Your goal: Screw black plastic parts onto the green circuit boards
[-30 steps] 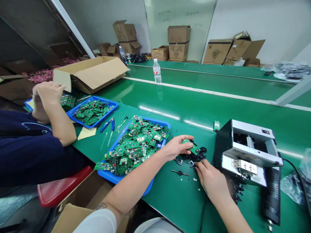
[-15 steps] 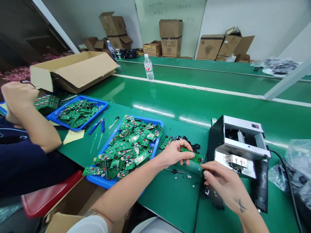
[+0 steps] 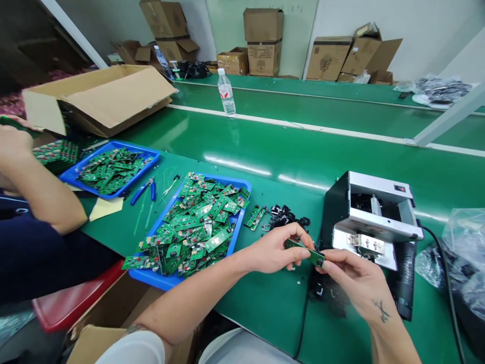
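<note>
My left hand [image 3: 275, 248] pinches a small green circuit board [image 3: 303, 251] above the green table. My right hand [image 3: 350, 277] meets it at the board's right end, fingertips closed on a small black part there. A pile of black plastic parts [image 3: 285, 217] lies just behind my hands. To the left, a blue tray [image 3: 153, 277] is heaped with green circuit boards [image 3: 197, 225]. A silver and black machine [image 3: 369, 222] stands right of my hands.
A co-worker's arm [image 3: 36, 187] in a dark sleeve works at the left, by a second blue tray [image 3: 71, 174] of boards and an open cardboard box [image 3: 98, 98]. Blue pliers [image 3: 144, 188] lie between the trays. A water bottle [image 3: 226, 92] stands on the conveyor. Cardboard boxes [image 3: 263, 43] line the wall.
My hands rose from the pile of black parts and came together in front of the machine. My right hand now touches the board's end. The view shifted down and right.
</note>
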Demonstrator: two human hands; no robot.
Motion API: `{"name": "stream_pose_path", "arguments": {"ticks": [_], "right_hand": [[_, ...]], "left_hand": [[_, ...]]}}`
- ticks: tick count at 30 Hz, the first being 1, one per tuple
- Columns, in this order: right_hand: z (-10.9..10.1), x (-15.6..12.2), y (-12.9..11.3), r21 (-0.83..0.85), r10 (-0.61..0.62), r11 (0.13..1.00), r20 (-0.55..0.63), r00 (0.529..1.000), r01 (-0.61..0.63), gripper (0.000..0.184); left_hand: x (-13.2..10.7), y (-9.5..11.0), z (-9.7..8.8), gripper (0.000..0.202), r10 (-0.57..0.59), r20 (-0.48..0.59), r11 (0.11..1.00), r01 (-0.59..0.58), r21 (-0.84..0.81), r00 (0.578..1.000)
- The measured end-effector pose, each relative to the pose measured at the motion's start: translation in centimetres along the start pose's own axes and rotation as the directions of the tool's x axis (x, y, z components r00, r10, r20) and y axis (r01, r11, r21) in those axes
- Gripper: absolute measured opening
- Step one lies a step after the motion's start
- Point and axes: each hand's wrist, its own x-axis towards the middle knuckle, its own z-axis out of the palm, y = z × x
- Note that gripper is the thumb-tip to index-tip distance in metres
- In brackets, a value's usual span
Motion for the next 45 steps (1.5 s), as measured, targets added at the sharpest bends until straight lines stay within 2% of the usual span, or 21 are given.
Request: {"name": "stream_pose_path", "arguments": {"ticks": [4,8,20,24,26,28,29,30,31,32,33,34,35,37,38,42,45], "right_hand": [[-0.5,0.1,-0.2,0.031,0.015,0.999,0.059,0.998,-0.017,0.024],[-0.5,0.1,-0.4,0.076,0.004,0.997,0.093,0.996,-0.011,0.020],[-0.9,0.5,-0.7,-0.034,-0.009,0.999,0.144,0.990,0.014,0.024],[-0.5,0.1,-1.5,-0.082,0.044,0.996,0.149,0.988,-0.032,0.030],[-0.9,-0.5,-2.1,-0.128,0.069,0.990,0.039,0.997,-0.063,0.034],[-2.5,-1.3,-2.4,-0.154,-0.009,0.988,-0.187,0.982,-0.021,0.034],[-3.8,-1.5,-2.4,-0.171,-0.082,0.985,-0.332,0.940,0.025,0.032],[-5.3,-1.7,-2.3,-0.198,-0.154,0.978,-0.469,0.870,0.067,0.031],[-6.9,-1.7,-2.0,-0.240,-0.211,0.968,-0.601,0.771,0.077,0.031],[-8.6,-1.6,-1.5,-0.288,-0.222,0.957,-0.699,0.679,0.016,0.033],[-10.2,-1.4,-1.0,-0.329,-0.188,0.937,-0.757,0.625,-0.117,0.037],[-11.6,-1.0,-0.3,-0.374,-0.123,0.876,-0.783,0.610,-0.304,0.041],[-12.7,-0.5,0.3,-0.412,-0.004,0.770,-0.767,0.642,-0.488,0.045],[-13.8,0.6,1.7,-0.413,0.112,0.698,-0.743,0.659,-0.585,0.052],[-13.9,1.1,2.3,-0.404,0.148,0.694,-0.730,0.667,-0.596,0.054],[-13.0,2.4,3.6,-0.285,0.195,0.790,-0.723,0.663,-0.543,0.052],[-12.5,2.0,2.9,-0.097,0.224,0.919,-0.670,0.707,-0.383,0.047]], "left_hand": [[0.0,0.4,-0.2,0.029,-0.081,0.058,0.996,0.078,0.049,0.995],[-0.1,0.8,-0.4,0.027,-0.097,0.075,0.993,0.092,0.074,0.992],[0.1,0.4,0.0,0.031,-0.112,0.039,0.991,0.109,0.072,0.993],[0.2,0.1,0.2,0.029,-0.096,-0.011,0.993,0.097,0.066,0.995],[0.3,-0.1,0.2,0.028,-0.121,-0.055,0.989,0.125,0.078,0.991],[0.5,-0.2,0.1,0.028,-0.167,-0.095,0.981,0.175,0.085,0.981],[0.6,-0.2,0.1,0.028,-0.196,-0.111,0.975,0.206,0.084,0.974],[0.8,-0.2,0.1,0.029,-0.224,-0.124,0.968,0.235,0.083,0.967],[1.1,-0.1,0.1,0.029,-0.248,-0.134,0.962,0.260,0.081,0.960],[1.4,0.0,0.1,0.029,-0.261,-0.142,0.959,0.273,0.079,0.955],[1.9,0.1,0.1,0.029,-0.263,-0.146,0.958,0.276,0.078,0.954],[2.4,0.3,0.2,0.029,-0.260,-0.148,0.959,0.273,0.076,0.954],[2.9,0.5,0.3,0.028,-0.254,-0.147,0.961,0.267,0.076,0.956],[4.0,0.9,0.7,0.027,-0.249,-0.144,0.961,0.263,0.081,0.958],[4.6,1.0,1.0,0.025,-0.251,-0.148,0.960,0.265,0.085,0.957],[6.3,1.0,1.8,0.017,-0.273,-0.165,0.952,0.291,0.094,0.948],[6.7,0.7,2.1,0.013,-0.297,-0.179,0.944,0.316,0.093,0.938]]}}
